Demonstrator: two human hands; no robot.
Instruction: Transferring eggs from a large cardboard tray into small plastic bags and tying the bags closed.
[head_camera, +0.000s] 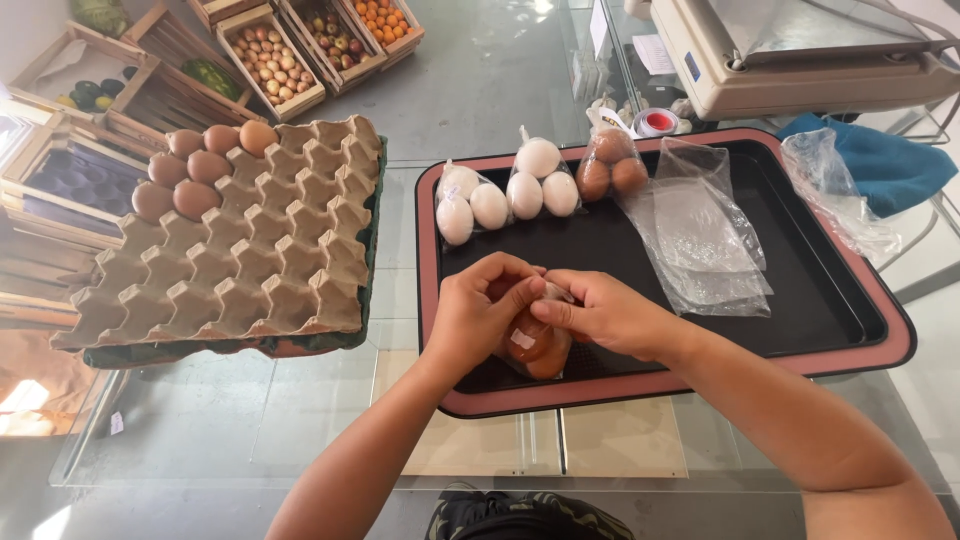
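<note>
Pinching the neck of the bag of brown eggs (535, 345), left hand (478, 315) and right hand (605, 315) are closing it; twisting gently avoids cracking shells

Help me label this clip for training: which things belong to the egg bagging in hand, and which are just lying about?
In use:
left hand and right hand, both on the bag of brown eggs
black tray
empty clear bags
egg carton
three filled egg bags

Lying about:
weighing scale
tape roll
blue cloth
fruit crates
</note>
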